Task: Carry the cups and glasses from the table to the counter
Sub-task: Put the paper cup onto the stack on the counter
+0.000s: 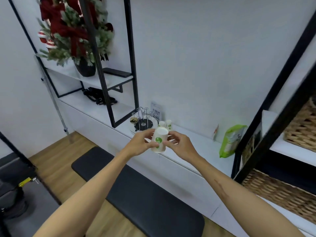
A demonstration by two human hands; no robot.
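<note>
Forearms reach forward over a black bench (136, 190). Left hand (139, 142) and right hand (179, 144) share a grip on one inverted paper cup (159, 140), fingers pinching its sides, held above the white tabletop (193, 149). Two more cups (165, 124) already stand inverted on it, just beside a wire rack (143, 118). Judgement: delivery partly done; this cup awaits setting down. Source table not in view, remainder unknown.

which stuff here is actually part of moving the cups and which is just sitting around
Part of the job: paper cup held upside down by left hand and right hand; two paper cups already on the counter.

Just lying about: green packet, wire cup rack, QR sign, wicker baskets.
</note>
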